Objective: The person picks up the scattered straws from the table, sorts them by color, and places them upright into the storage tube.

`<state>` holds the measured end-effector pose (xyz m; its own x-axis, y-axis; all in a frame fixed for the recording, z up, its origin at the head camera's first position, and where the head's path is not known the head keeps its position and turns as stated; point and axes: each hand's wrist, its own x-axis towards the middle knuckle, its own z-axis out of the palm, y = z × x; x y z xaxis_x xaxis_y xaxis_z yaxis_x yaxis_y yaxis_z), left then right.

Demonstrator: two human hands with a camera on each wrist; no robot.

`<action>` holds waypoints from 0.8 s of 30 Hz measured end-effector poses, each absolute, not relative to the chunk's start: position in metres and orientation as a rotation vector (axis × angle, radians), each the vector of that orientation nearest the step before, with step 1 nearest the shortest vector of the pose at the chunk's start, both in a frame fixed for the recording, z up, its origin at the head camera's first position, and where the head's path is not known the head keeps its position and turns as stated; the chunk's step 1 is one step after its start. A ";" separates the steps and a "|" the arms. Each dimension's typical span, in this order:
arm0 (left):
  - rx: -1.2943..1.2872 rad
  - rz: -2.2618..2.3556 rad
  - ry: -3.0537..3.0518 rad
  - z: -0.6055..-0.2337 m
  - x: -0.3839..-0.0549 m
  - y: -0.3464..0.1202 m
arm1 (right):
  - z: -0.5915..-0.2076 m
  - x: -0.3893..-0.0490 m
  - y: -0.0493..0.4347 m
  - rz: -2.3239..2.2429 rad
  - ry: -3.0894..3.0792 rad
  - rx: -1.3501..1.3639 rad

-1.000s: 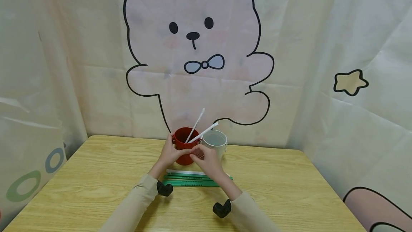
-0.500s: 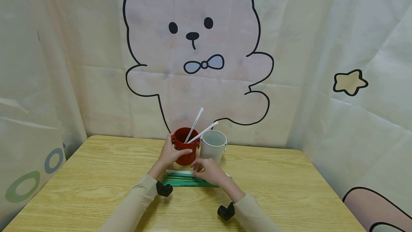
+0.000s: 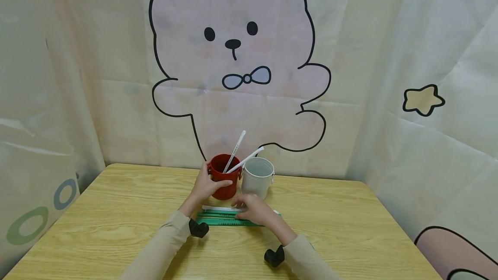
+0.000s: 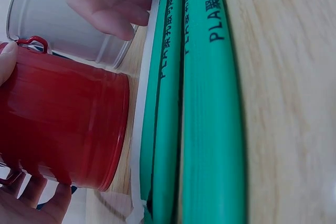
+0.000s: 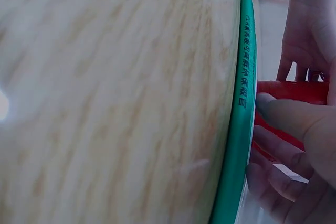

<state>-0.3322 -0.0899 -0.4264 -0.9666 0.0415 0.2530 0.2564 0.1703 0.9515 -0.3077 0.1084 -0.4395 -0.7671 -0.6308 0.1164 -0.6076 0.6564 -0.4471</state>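
My left hand point(image 3: 204, 187) grips a small red bucket point(image 3: 224, 192), thumb across its front and fingers round the far side. Two white paper straws point(image 3: 236, 150) lean out of the bucket. My right hand point(image 3: 254, 208) is over a row of wrapped green straws point(image 3: 229, 222) with dark print, lying on the table. Along the row's far edge lies a white straw point(image 3: 218, 208). In the right wrist view, the right thumb point(image 5: 286, 114) is spread apart from the fingers point(image 5: 278, 182), by the row's edge. Whether they touch a straw, I cannot tell.
A white bucket point(image 3: 257, 183) stands to the right of the red one, near the table's back edge. Behind the wooden table point(image 3: 330, 228) hangs a printed cloth point(image 3: 233, 111) with a cartoon bear. Cloth also hangs at both sides.
My right hand has come down from beside the red bucket to the row of straws, where it has since shifted slightly. My left hand still grips the bucket.
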 end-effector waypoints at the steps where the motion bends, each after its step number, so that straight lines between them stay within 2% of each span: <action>1: -0.295 -1.906 -2.267 -0.423 -0.330 -0.090 | -0.440 -0.308 0.108 -0.721 2.820 -1.054; 12: -0.295 -1.892 -2.292 -0.412 -0.320 -0.088 | -0.440 -0.307 0.109 -0.764 2.798 -1.010; 24: -0.281 -1.842 -2.286 -0.439 -0.342 -0.090 | -0.434 -0.303 0.112 -0.699 2.875 -1.003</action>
